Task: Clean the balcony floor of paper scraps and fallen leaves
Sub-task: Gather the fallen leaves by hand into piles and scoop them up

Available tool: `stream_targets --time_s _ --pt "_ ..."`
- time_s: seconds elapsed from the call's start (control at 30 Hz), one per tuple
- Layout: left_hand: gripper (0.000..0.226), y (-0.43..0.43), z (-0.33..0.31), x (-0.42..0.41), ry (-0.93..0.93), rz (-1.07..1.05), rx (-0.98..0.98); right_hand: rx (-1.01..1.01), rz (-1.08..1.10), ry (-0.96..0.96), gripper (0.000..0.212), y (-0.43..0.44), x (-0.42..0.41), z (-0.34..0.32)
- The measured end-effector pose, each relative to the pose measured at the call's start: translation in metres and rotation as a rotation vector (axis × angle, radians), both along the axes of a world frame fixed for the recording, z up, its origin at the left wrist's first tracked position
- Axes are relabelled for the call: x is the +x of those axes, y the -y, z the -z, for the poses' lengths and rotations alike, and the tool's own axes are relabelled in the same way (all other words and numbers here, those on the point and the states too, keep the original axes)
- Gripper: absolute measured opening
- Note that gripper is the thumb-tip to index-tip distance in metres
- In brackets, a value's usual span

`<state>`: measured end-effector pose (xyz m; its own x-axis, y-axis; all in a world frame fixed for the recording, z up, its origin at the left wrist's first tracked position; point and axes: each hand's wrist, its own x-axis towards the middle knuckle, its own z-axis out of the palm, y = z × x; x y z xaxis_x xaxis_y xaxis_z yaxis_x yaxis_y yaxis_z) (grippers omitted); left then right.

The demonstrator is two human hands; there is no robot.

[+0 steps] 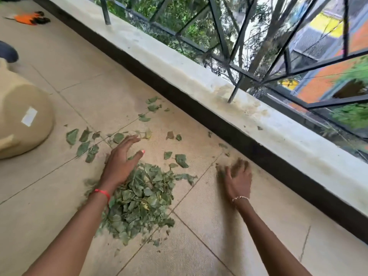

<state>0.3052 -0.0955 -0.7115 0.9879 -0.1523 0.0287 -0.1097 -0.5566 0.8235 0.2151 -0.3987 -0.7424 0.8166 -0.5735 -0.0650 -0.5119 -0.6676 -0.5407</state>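
A heap of torn green leaves lies on the beige tiled balcony floor. My left hand rests on the far left edge of the heap, fingers spread and straight. More loose leaf pieces are scattered beyond it, some towards the wall. My right hand lies flat on the tile to the right of the heap, close to the dark skirting; its fingertips are blurred. No paper scraps are visible.
A beige plastic bin lies on its side at the left. A low ledge with a metal railing runs diagonally along the right. An orange and black object lies at the far left corner.
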Motion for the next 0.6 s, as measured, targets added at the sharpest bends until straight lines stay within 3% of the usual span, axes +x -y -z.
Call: stream_targets --time_s 0.1,0.2,0.27,0.37,0.43,0.53,0.6 --pt "0.053 0.003 0.013 0.015 -0.048 0.116 0.055 0.075 -0.212 0.134 0.066 -0.025 0.003 0.006" --pt "0.078 0.010 0.029 0.025 -0.080 0.243 0.159 -0.041 0.032 0.227 0.056 -0.009 0.009 0.004" --pt "0.089 0.014 0.042 0.027 -0.121 0.268 0.185 -0.194 0.185 0.083 0.055 0.008 0.009 0.008" --pt "0.085 0.018 0.063 0.018 -0.066 0.265 0.300 -0.241 0.235 -0.090 0.076 0.012 0.007 0.015" --pt "0.082 0.022 0.063 0.014 -0.003 0.234 0.327 -0.231 0.148 -0.097 0.085 0.003 0.009 0.018" --pt "0.077 0.026 0.055 0.010 0.017 0.214 0.347 -0.036 -0.135 0.051 0.081 -0.019 0.014 0.017" --pt "0.077 0.026 0.053 0.010 0.037 0.221 0.349 0.033 -0.214 0.152 0.078 -0.026 0.015 0.015"
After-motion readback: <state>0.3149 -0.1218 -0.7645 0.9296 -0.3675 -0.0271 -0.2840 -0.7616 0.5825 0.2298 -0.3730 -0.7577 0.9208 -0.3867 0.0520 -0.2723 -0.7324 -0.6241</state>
